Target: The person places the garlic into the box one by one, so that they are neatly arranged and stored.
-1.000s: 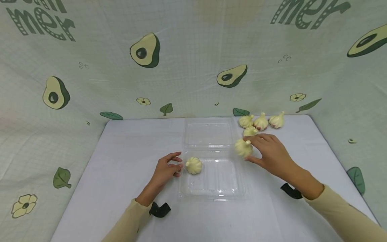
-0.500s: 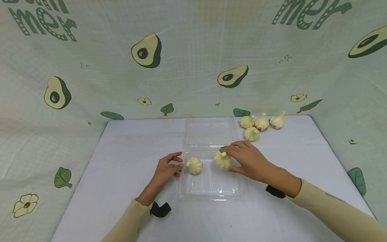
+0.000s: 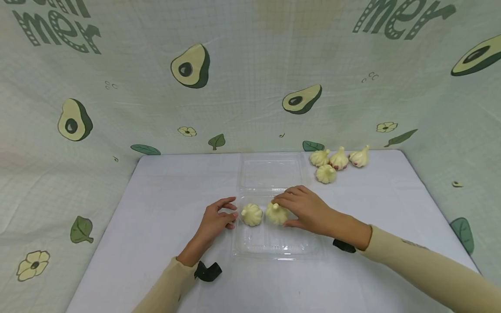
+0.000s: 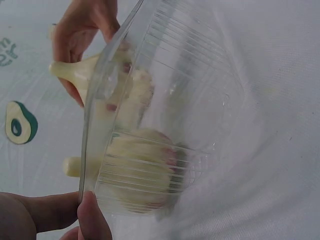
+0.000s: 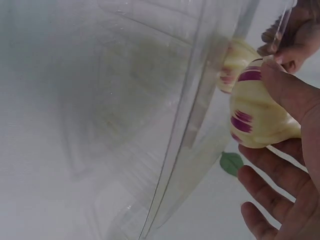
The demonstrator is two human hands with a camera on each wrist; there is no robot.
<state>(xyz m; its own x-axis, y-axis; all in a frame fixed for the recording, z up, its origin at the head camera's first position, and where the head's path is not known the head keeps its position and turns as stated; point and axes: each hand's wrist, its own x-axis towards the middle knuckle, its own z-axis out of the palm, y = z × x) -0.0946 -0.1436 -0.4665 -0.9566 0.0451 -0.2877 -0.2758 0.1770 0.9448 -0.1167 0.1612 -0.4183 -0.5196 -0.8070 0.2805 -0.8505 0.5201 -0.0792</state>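
Note:
A clear plastic clamshell container [image 3: 275,248] lies with its lid folded back on the white table. My left hand [image 3: 213,222] pinches its left rim between thumb and finger, as the left wrist view shows. Just inside that rim sits one garlic bulb [image 3: 252,214]. My right hand [image 3: 307,211] holds a second garlic bulb [image 5: 257,107] between thumb and fingers, over the container and just right of the first bulb. Purple streaks mark the held bulb's underside in the right wrist view.
Several more garlic bulbs [image 3: 325,174] are grouped at the back right of the white table [image 3: 176,182]. The container's lid [image 3: 272,171] extends toward the back edge. Behind the table hangs a cloth [image 3: 242,65] printed with avocados. Black straps [image 3: 208,271] show near both wrists.
My right hand has carried its garlic bulb left, from the container's right edge to close beside the first bulb. My left hand has stayed at the rim.

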